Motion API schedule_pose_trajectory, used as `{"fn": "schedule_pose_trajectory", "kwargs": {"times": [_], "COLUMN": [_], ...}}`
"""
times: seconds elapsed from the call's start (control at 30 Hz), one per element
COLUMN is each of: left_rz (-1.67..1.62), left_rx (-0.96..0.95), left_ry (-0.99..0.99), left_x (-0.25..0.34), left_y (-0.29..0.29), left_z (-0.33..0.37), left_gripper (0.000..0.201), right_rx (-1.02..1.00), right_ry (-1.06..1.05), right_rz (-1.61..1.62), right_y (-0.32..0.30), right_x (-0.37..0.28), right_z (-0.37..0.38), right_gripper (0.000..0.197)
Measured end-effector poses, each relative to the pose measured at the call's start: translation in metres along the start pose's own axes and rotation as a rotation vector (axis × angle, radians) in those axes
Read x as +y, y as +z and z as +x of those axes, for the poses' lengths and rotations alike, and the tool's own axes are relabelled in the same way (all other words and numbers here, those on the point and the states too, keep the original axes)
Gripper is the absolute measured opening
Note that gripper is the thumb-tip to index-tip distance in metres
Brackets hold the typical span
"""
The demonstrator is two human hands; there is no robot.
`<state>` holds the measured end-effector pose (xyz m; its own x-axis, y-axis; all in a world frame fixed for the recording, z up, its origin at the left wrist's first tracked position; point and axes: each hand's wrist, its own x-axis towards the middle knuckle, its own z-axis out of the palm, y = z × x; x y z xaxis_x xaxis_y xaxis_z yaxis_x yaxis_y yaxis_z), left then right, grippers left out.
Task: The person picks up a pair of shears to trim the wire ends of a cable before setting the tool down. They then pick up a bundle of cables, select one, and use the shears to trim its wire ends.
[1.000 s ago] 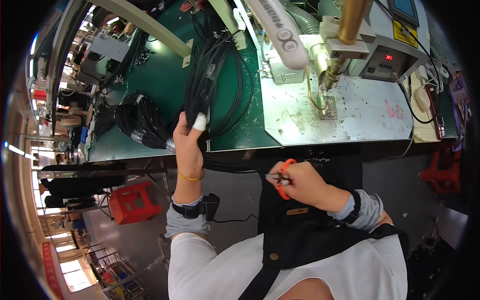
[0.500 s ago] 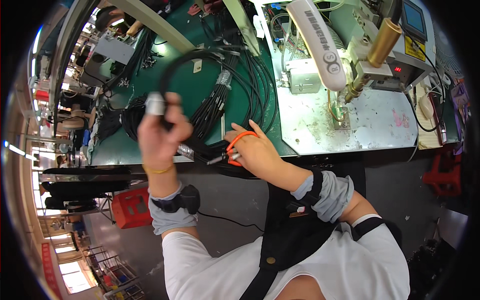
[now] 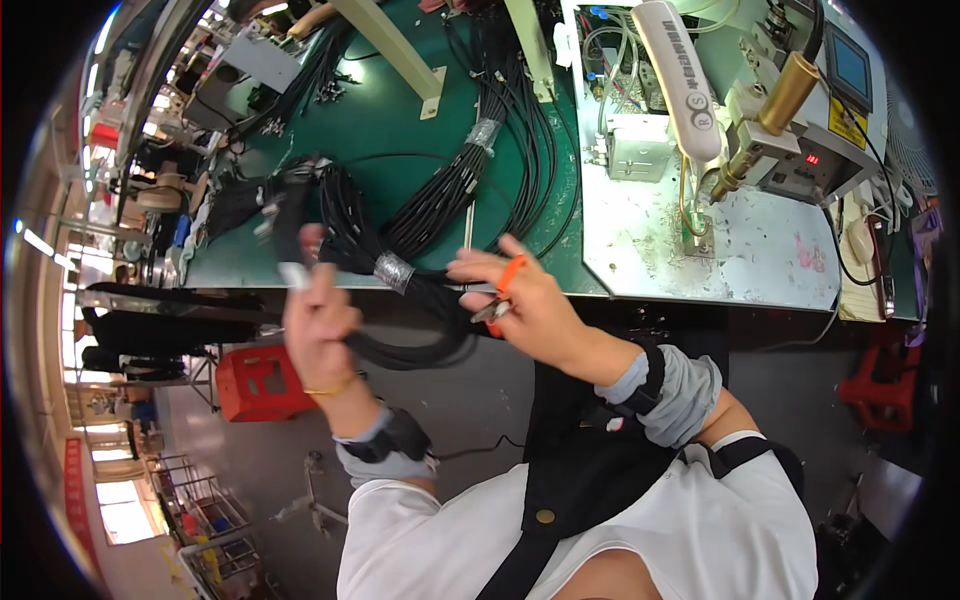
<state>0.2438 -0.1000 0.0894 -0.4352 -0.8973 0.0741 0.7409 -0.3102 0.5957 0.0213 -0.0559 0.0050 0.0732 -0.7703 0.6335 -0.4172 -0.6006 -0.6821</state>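
Note:
My left hand [image 3: 322, 325], smeared by motion, is closed round a thick black cable bundle [image 3: 290, 215] beside a white wrap [image 3: 294, 276]. In my right hand [image 3: 535, 312] are scissors [image 3: 492, 311] with orange handles. One orange handle loops over the fingers, and the metal part points left. Between the hands, a coil of black cables [image 3: 430, 345] hangs over the table's front edge. Clear film [image 3: 393, 271] binds part of it. A second film-wrapped bunch of black cables [image 3: 440, 195] lies behind on the green table [image 3: 380, 125].
A machine with a pale arm [image 3: 680, 85] and brass-coloured cylinder [image 3: 790, 92] stands on a metal plate [image 3: 640, 260] at the right. A beige post [image 3: 400, 55] rises from the table. Red stools [image 3: 262, 383] stand on the floor.
My left hand has come down toward the table edge, and the cable loop it held up has dropped. The cable coil now hangs over the edge. My right hand keeps the scissors, now turned slightly.

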Motion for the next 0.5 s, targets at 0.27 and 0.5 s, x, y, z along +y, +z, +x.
{"fn": "schedule_pose_trajectory", "kwargs": {"times": [0.27,0.5], "left_rz": [-0.042,0.216], "left_rx": [0.433,0.106], "left_ry": [0.154,-0.166], "left_x": [-0.035,-0.046], "left_y": [0.03,0.019], "left_z": [-0.001,-0.019], "left_gripper": [0.034,0.028], "right_rx": [-1.095,-0.165], "right_ry": [0.357,0.084], "right_rz": [0.29,-0.057], "right_y": [-0.008,0.009], "right_x": [-0.039,0.028], "right_z": [-0.008,-0.007], "right_gripper": [0.024,0.028]}}
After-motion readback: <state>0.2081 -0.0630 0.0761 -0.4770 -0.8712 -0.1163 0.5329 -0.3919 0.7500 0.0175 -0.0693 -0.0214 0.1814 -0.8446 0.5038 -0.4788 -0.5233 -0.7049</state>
